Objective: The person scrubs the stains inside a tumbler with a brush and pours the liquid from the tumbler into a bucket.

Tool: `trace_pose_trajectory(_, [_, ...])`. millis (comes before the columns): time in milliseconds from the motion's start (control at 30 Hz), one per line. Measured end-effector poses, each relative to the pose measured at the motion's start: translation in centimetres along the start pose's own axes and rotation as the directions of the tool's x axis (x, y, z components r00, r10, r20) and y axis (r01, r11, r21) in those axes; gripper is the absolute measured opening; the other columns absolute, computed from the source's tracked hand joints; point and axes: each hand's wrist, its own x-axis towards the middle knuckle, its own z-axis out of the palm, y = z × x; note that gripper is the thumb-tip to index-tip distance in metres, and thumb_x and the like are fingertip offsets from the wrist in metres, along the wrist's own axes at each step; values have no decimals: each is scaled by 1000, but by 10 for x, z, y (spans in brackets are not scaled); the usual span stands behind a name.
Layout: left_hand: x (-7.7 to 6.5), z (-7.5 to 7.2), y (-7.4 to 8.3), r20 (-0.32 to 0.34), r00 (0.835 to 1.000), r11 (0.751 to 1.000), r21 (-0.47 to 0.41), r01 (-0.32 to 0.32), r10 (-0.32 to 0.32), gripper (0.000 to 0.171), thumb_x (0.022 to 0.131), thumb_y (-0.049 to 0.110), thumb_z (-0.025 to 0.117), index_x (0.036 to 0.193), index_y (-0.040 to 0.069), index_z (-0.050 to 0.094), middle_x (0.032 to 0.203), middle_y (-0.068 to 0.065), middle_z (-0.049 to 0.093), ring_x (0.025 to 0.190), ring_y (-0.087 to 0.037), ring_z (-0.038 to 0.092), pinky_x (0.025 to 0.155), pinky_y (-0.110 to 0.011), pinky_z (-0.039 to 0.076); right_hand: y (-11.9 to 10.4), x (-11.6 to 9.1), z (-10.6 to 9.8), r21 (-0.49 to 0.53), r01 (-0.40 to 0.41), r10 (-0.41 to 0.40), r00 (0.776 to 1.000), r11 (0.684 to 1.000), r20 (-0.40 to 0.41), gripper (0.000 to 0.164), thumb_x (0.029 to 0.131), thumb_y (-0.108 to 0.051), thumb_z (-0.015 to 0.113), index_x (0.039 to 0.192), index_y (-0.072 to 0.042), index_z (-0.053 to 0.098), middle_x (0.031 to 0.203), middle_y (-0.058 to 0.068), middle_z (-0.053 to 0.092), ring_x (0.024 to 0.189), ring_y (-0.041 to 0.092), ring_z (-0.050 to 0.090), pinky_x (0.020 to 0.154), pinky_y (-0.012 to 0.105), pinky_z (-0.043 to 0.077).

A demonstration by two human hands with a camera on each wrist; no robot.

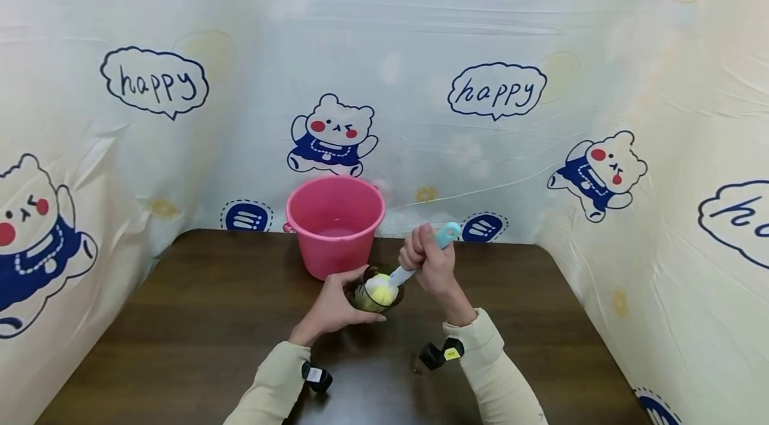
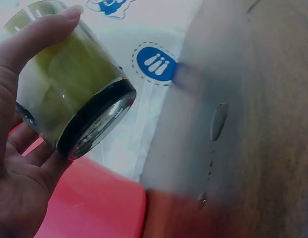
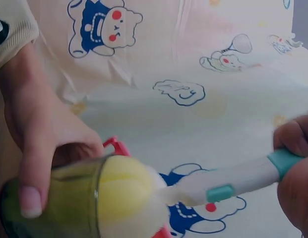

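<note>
My left hand point(image 1: 336, 305) grips a dark-tinted clear glass cup point(image 2: 74, 82), its thumb and fingers on opposite sides. The cup is tilted above the table, its thick base point(image 2: 101, 121) showing in the left wrist view. My right hand point(image 1: 431, 261) is curled round the handle point(image 3: 233, 179) of a white and light-blue sponge cup brush. The brush's yellow and white sponge head point(image 1: 382, 290) sits in the cup's mouth, partly sticking out. In the right wrist view the left thumb lies along the glass, and the sponge deeper inside looks greenish through it.
A pink bucket point(image 1: 333, 251) stands just behind the cup at the table's back edge. Water drops point(image 2: 219, 121) lie on the dark wooden table point(image 1: 228, 318). A patterned white sheet point(image 1: 402, 25) hangs behind and at both sides. Black wrist cameras are strapped to both sleeves.
</note>
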Motion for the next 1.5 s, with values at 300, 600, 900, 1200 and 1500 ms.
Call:
trace_pose_trajectory(300, [-1,2,1,-8,999,999,32,38,-38,92,63,27,99,144,13,58,139,2,64,124,-17,61,101,-43,53,2,-6,-7,-87,45,-58,986,995,-157,53,113,-22,25,62,-10,23,54,1,16,39,14,14,36,30,11])
trace_pose_trajectory(600, [-3,5,-2,1,1000,1000,13,25,-25,90,65,34,98,144,14,59,140,3,63,123,-17,59,100,-43,53,-4,-9,-3,9,9,-8,987,1000,-162,53,114,-25,25,63,-12,23,55,-2,16,40,13,14,38,28,11])
trace_pose_trajectory(900, [0,-1,0,-42,999,999,39,23,-22,92,63,34,99,143,11,59,138,2,64,121,-18,61,99,-44,54,0,-10,-8,-70,64,-77,979,995,-191,51,113,-19,22,63,-11,22,55,0,15,40,14,14,38,28,11])
trace_pose_trajectory(1200, [-3,1,1,-13,999,999,14,31,-31,92,65,35,98,145,15,58,140,2,63,123,-17,59,102,-45,52,-2,-9,-2,-29,60,-63,991,998,-114,51,113,-23,24,64,-11,23,56,-1,17,40,14,15,37,28,12])
trace_pose_trajectory(1500, [-1,-6,2,-40,999,1000,18,4,-4,89,64,29,99,143,19,60,136,6,65,121,-17,60,100,-43,54,1,-11,-8,-52,68,-76,982,996,-172,52,113,-25,28,64,-9,23,56,1,15,41,15,14,38,30,10])
